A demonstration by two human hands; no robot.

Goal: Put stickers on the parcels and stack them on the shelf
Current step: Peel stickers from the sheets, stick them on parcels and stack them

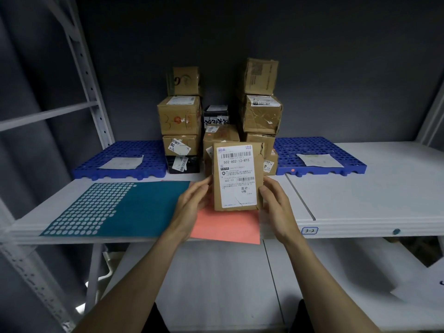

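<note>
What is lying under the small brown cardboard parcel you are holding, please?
A salmon-pink paper sheet lies on the white shelf below the small brown cardboard parcel, beside the teal sticker sheet. The parcel and both hands cover its far part.

The white shipping label (236,175) on the cardboard parcel (236,207) is showing a barcode at the top, with "502-602-12-815" printed in large digits beneath it. Lower on the same label, "602-12" is sitting beside a second, smaller barcode, and near the bottom "总计: 1件" is reading clearly; the small lines of print between them are too fine to make out. On the front edge of the white shelf (360,227), a small tag (309,230) is carrying the handwritten mark "3-2". The labels on the stacked boxes (179,115) behind are appearing too blurred to read.
</note>
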